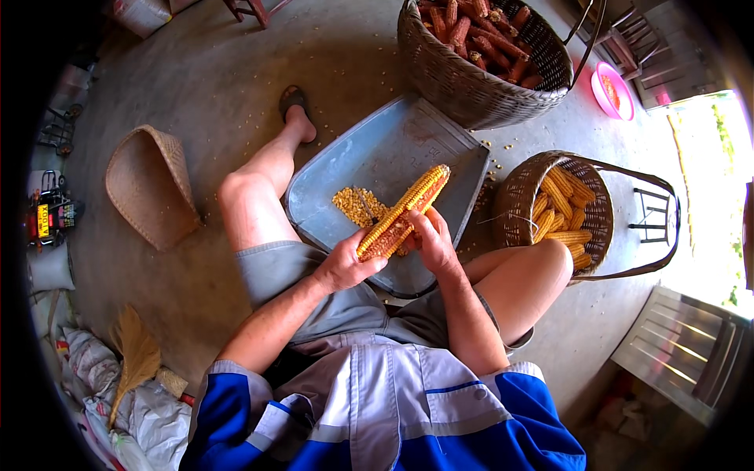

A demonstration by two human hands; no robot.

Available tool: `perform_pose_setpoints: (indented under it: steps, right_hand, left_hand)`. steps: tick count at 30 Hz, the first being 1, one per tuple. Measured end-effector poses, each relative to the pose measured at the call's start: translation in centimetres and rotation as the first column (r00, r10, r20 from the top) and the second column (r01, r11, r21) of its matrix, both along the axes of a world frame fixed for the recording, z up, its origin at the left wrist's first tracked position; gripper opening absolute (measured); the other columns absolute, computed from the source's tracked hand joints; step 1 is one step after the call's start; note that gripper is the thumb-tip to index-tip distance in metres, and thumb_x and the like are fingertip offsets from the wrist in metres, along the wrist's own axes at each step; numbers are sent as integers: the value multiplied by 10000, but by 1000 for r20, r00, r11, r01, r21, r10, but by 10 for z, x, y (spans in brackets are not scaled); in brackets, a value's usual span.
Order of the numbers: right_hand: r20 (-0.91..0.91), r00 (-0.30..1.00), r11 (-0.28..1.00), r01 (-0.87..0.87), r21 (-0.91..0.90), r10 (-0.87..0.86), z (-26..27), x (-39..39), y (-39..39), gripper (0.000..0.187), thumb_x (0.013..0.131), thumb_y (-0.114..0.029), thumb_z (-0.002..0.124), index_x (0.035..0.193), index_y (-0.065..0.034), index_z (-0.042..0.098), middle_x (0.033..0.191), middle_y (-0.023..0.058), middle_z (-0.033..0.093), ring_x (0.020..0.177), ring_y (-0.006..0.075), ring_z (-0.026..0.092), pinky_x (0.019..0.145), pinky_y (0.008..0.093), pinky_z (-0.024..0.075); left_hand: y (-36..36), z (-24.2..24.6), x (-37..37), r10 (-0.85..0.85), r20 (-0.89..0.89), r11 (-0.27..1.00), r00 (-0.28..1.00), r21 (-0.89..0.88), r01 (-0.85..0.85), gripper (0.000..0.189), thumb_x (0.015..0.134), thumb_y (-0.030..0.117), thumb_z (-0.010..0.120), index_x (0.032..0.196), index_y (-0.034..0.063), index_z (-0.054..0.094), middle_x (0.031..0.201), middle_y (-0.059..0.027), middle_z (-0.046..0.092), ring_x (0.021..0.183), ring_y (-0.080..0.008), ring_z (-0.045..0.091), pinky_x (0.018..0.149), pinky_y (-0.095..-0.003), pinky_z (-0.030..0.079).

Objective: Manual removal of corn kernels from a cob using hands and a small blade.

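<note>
A dried ear of yellow corn (405,211) lies slantwise across both hands, over a shallow metal pan (330,159). Part of its side is stripped to the reddish cob, while rows of kernels stay on along the rest. My left hand (347,265) grips the near end. Toward the middle of the ear, my right hand (435,238) has its thumb on the stripped strip; some of its fingers are hidden behind the ear. Loose kernels (352,206) are heaped in the pan below, with a thin dark tool (366,205) among them, partly covered by the ear.
A large wicker basket (483,88) of reddish bare cobs stands beyond the pan. To the right, a handled basket (506,206) holds unshelled corn ears (559,194). A woven scoop basket (150,188) rests on the floor at left. Farther right are a pink basin (628,100) and a small stool (651,215).
</note>
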State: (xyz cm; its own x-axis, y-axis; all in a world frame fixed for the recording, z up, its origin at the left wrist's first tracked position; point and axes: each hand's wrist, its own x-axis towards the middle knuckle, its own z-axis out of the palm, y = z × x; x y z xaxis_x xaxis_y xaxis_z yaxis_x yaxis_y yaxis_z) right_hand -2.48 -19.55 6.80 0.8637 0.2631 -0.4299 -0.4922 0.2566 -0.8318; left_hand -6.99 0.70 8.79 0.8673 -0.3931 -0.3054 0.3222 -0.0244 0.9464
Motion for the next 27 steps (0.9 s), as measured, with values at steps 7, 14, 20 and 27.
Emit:
perform_pose_setpoints:
  steps: [7,14,20,27]
  right_hand:
    - [-117,988,986,87,-146,-104,-11,1,5,405,970,-412,576,1074,-22,548,756,16,571,567,88,487,504,248,394]
    - [-23,1000,999,-8,31,8,-9,3,-7,401,973,-411,578,1080,-26,549,765,15,578,571,87,499,498,243,394]
    - [-134,974,979,169,-118,-184,-12,6,-4,412,971,-462,569,1057,-60,547,778,17,590,555,80,498,473,239,368]
    - [-118,987,941,61,-334,-106,-14,3,6,468,917,-403,675,1078,24,569,897,63,648,755,119,607,666,280,512]
  left_hand:
    - [-3,-2,-2,-33,84,991,996,131,22,460,870,131,661,1277,-15,505,1058,-52,623,952,-106,584,870,-281,494]
    - [5,1,3,-18,-176,991,984,-131,-6,347,880,163,650,1167,8,534,943,-23,601,817,-78,563,733,-243,492]
    - [-1,8,3,-74,15,996,997,52,73,460,865,169,683,1250,-16,512,1051,-50,612,939,-113,570,859,-281,488]
    - [-8,-9,-5,-13,-21,994,1000,113,15,452,870,202,739,1228,-1,551,1006,-40,634,912,-104,586,836,-280,504]
